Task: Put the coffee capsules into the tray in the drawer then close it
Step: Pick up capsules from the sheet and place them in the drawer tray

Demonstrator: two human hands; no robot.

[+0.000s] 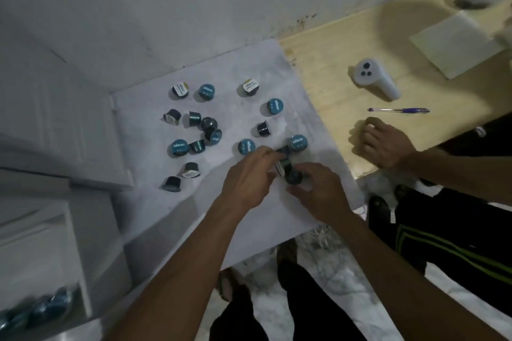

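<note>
Both hands pinching capsules | left hand: tipped capsule | right hand: dome-up capsule

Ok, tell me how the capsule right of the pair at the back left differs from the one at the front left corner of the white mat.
The back capsule stands with its teal printed lid facing up; the front-left capsule lies tipped on its side. The back one shows mostly lid, the front one mostly dark body. Both rest on the white mat, untouched by either hand.
</note>
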